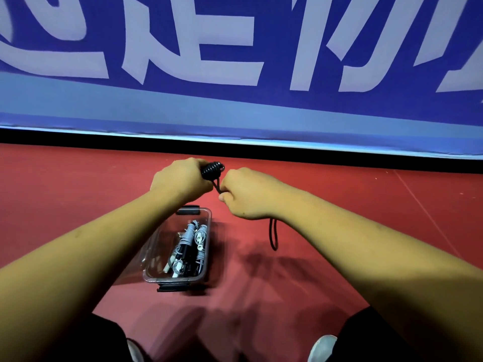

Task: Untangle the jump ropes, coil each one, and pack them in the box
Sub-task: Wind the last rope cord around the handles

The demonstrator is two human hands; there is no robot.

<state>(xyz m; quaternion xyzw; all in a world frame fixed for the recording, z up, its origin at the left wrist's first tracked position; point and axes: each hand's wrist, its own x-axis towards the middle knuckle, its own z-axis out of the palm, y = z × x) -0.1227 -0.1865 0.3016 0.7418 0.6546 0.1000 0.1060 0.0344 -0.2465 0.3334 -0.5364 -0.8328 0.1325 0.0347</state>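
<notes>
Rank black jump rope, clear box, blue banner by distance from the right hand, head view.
1. black jump rope: pinched by the right hand, coil just to its left.
2. clear box: on the floor, below and left.
3. blue banner: upright at the back, farthest.

Bare forearms (86, 246), black-clad legs (386, 338), whitish shoes (322, 346).

Both bare forearms reach forward, left hand (180, 182) and right hand (247, 195) close together, each gripping the black rope (213, 170).
</notes>
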